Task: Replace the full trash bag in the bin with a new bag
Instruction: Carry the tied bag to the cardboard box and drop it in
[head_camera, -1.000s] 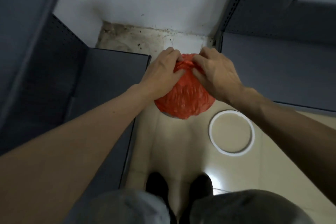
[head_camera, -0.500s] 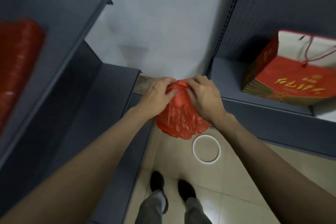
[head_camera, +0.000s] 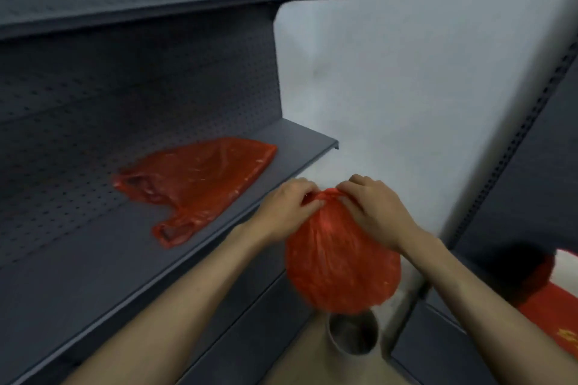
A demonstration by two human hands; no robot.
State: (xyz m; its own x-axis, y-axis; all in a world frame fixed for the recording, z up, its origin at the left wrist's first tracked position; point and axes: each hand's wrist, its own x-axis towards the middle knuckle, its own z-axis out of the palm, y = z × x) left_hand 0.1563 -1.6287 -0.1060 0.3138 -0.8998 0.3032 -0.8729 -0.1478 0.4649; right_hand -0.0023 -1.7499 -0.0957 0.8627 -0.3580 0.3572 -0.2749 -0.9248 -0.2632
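Both hands, the left hand point(head_camera: 289, 206) and right hand point(head_camera: 373, 209), pinch the top of the full red bag point(head_camera: 341, 269) so nothing spills above the bin point(head_camera: 353, 334), while the new bag point(head_camera: 197, 181) waits on the shelf point(head_camera: 93, 275).

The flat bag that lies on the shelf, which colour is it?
Red-orange, slightly translucent plastic. The flat bag shows best in the head view, on the dark grey shelf.

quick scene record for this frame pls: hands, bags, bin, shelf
left hand: gripping the gathered top of the full red bag
right hand: gripping the same top, opposite side
full red bag: bulging, held up above the bin
bin: metal, on the floor, no liner visible
flat red bag: lying on the grey shelf
grey shelf: left of the hands
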